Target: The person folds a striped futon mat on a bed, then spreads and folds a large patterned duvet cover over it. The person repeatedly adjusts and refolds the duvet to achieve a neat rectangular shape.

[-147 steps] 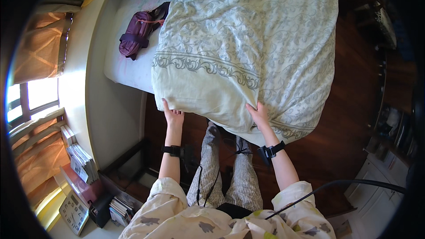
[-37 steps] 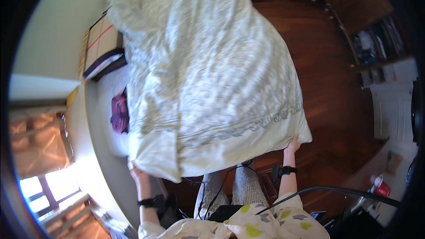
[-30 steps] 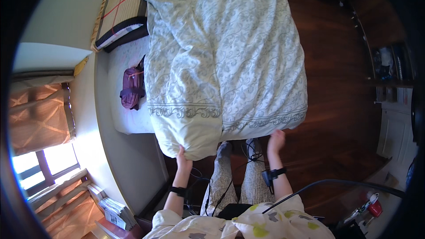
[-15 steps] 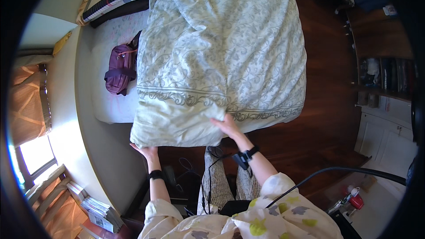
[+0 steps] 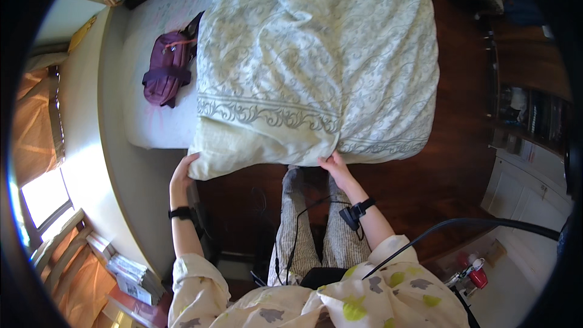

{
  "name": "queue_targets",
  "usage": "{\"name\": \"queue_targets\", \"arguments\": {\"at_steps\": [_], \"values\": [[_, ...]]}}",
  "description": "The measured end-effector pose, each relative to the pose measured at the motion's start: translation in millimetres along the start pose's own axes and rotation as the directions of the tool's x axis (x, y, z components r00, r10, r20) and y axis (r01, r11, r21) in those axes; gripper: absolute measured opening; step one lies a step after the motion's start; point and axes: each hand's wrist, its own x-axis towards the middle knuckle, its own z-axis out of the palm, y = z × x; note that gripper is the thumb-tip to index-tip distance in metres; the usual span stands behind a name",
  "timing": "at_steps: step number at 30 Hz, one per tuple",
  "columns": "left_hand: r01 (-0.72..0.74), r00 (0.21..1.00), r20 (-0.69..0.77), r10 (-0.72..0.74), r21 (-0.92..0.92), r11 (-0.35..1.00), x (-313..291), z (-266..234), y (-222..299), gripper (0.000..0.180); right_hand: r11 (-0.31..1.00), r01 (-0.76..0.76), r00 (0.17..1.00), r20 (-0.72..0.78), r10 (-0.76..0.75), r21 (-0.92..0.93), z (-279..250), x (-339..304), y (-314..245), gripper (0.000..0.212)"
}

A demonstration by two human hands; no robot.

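A pale green-white duvet cover [image 5: 291, 54] with grey scroll patterns and a darker scroll border lies over the bed and hangs toward me. My left hand [image 5: 183, 169] is closed on its near left corner, thumb on top and the other fingers partly hidden. Farther right along the same edge, my right hand [image 5: 334, 165] pinches the cloth where the plain lower part meets the patterned part. Between my hands the plain edge sags slightly. Each wrist wears a black band, the right one with a small black device.
A purple bag [image 5: 167, 70] lies on the white mattress [image 5: 136, 109] left of the duvet cover. Papers [image 5: 136, 282] are stacked near the window at lower left. A black cable [image 5: 461, 223] arcs across the lower right, before white cabinets [image 5: 516, 188]. Dark wooden floor lies to the right.
My left hand has moved from under the edge to grip the corner. My right hand has slid from the top of the cloth to its edge, which now hangs between both hands.
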Motion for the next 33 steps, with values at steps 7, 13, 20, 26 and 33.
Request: {"name": "queue_targets", "arguments": {"at_steps": [7,13,20,26,33], "values": [[-0.448,0.879,0.06,0.472,0.44,0.778,-40.6,6.0,-2.7,0.024,0.616,0.406,0.74,-0.151,-0.655,-0.675,-18.7,-15.5,-41.7,0.018],[-0.393,0.78,-0.299,0.549,0.449,0.802,15.7,2.9,-93.0,0.026,0.366,0.0,0.866,-0.183,-0.465,-0.93,-7.0,10.6,12.9,0.023],[-0.194,0.935,-0.162,0.316,0.512,0.837,13.2,-24.3,-88.8,0.038,0.404,0.118,0.737,-0.192,-0.648,-0.907,-9.4,14.9,33.6,0.024],[-0.115,0.974,-0.09,0.208,0.595,0.796,11.5,-26.2,-87.7,0.038,0.453,0.135,0.86,-0.123,-0.495,-0.881,-24.2,23.0,37.3,0.025],[0.332,0.885,-0.379,0.272,0.921,0.202,51.3,20.8,-79.3,0.06,0.373,-0.113,0.893,-0.259,-0.368,-0.921,-13.7,16.4,29.2,0.025]]}}
